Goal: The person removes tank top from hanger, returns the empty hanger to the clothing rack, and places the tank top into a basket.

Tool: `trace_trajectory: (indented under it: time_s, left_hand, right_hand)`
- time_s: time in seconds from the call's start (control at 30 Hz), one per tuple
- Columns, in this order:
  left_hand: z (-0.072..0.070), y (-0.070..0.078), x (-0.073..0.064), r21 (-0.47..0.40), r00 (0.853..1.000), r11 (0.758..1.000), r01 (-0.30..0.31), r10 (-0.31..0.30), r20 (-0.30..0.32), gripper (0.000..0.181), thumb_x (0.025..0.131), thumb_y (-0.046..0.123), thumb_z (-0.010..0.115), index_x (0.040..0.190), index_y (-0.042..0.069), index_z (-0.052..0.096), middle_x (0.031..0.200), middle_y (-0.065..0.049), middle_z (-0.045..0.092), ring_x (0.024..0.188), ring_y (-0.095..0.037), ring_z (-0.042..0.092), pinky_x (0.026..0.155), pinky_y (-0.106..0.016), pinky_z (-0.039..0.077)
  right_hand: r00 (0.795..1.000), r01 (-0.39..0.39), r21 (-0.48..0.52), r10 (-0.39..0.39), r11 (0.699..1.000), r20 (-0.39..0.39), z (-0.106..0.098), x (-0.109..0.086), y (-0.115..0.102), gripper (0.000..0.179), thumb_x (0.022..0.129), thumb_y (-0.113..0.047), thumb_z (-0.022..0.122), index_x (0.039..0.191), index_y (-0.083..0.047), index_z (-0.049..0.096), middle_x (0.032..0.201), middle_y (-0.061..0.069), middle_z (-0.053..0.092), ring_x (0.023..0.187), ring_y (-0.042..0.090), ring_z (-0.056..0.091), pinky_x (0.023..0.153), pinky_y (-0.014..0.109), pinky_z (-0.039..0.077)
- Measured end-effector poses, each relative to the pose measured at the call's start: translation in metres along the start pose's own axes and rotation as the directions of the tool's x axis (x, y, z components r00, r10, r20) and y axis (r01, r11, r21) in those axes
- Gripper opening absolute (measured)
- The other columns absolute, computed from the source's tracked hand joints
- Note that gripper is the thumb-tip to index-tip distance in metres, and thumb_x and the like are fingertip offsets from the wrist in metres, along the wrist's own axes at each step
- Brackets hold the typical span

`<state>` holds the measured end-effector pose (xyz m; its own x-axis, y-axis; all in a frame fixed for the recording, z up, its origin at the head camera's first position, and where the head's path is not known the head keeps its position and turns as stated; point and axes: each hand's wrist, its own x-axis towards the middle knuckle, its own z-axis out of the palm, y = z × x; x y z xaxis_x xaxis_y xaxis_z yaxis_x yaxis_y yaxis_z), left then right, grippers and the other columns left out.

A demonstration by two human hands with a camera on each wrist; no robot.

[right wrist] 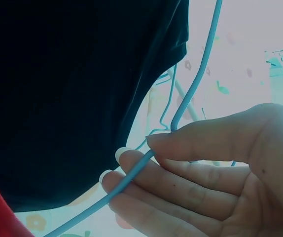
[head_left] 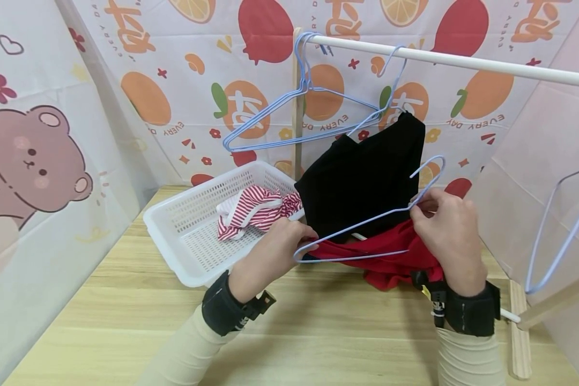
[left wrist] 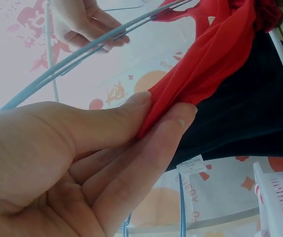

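Left hand (head_left: pixel 275 247): thumb and fingertips closed in a pinch on an edge of the red garment (head_left: pixel 386 276), cloth squeezed between the pads, no gap beyond the fabric. Other fingers lightly bent, bunched under the index. Left end of the blue hanger (head_left: pixel 357 225) sits right by these fingers; can't tell if they touch it.

Right hand (head_left: pixel 451 236): gripping that same hanger at the neck, just below the hook. Thumb over the wire, fingers behind it, only the wire's thickness between. Remaining fingers loosely extended along the wire.

Hanger is held above the table (head_left: pixel 125 327), hook up and toward the far right, shoulder sloping down to the left. Red garment hangs between the hands, behind and below the hanger, bunched toward the right hand.

Just beyond: black garment (head_left: pixel 366 171) on a hanger on the rail (head_left: pixel 463 61). Bunch of blue hangers (head_left: pixel 304 86) at the rail's left end, another hanger (head_left: pixel 571 237) at the far right edge of view. White basket (head_left: pixel 200 246) on the table left of the garments, red-and-white striped cloth (head_left: pixel 258 209) inside, toward its right side.
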<state>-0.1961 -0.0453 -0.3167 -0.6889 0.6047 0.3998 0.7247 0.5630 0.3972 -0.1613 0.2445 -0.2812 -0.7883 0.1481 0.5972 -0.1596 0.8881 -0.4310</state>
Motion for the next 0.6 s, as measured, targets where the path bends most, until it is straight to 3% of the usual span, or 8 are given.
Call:
trace_trajectory:
  time_s: [0.3,0.43,0.6]
  left_hand:
    - [0.002,-0.001,0.002,0.015,1.000,1.000,-0.022,0.022,0.010,0.011,0.089,-0.001,0.076,0.097,0.004,0.081,0.082,-0.005,0.076,0.065,-0.010,0.059,0.059,-0.017,0.048]
    - [0.004,-0.001,0.004,0.035,1.000,0.999,-0.008,0.008,0.013,0.007,0.091,0.002,0.075,0.093,0.005,0.081,0.082,-0.004,0.077,0.066,-0.010,0.060,0.062,-0.018,0.050]
    - [0.005,-0.001,0.005,0.015,0.999,0.999,0.035,-0.036,0.033,0.007,0.091,0.008,0.078,0.096,0.008,0.082,0.084,-0.004,0.078,0.067,-0.010,0.061,0.066,-0.019,0.054]
  right_hand:
    - [0.998,0.058,0.034,-0.059,0.998,0.034,0.003,-0.004,-0.010,0.010,0.090,-0.006,0.071,0.093,0.002,0.076,0.089,0.022,0.077,0.082,0.037,0.074,0.076,0.044,0.054]
    - [0.994,0.092,0.055,-0.095,0.994,0.055,0.006,-0.005,-0.014,0.009,0.089,-0.006,0.073,0.093,0.002,0.076,0.087,0.021,0.077,0.080,0.035,0.073,0.075,0.041,0.054]
    - [0.990,0.105,0.084,-0.112,0.991,0.084,0.008,-0.008,-0.021,0.010,0.089,-0.004,0.073,0.097,0.003,0.077,0.090,0.020,0.078,0.081,0.035,0.075,0.078,0.050,0.060]
